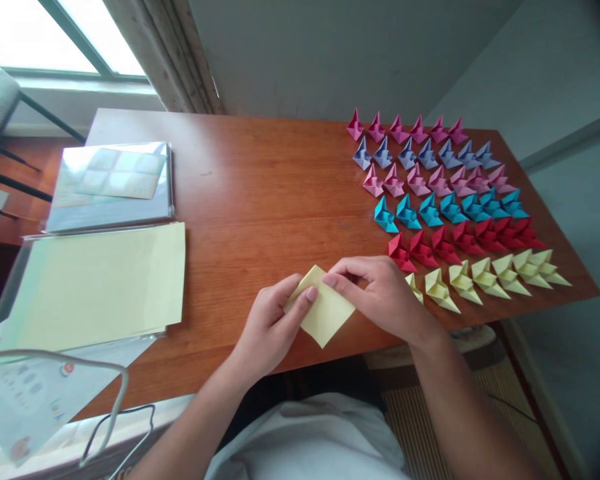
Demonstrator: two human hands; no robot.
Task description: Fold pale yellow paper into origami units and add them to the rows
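A small square of pale yellow paper (325, 319) is held up between both hands near the table's front edge, one corner pointing away from me. My left hand (275, 320) pinches its left side, thumb on top and fingers behind. My right hand (375, 290) grips the upper right edge between thumb and fingers. Whether the paper is folded double I cannot tell. Just right of my right hand runs a row of folded pale yellow origami pieces (463, 281), the nearest partly hidden by that hand.
Beyond the yellow row stand rows of red (445, 245), blue (430, 210), pink (417, 180), lavender (407, 153) and magenta origami pieces (398, 129). At left lie yellow paper sheets (100, 287) and a plastic-wrapped paper pack (115, 207). A grey cable (123, 393) curves at lower left.
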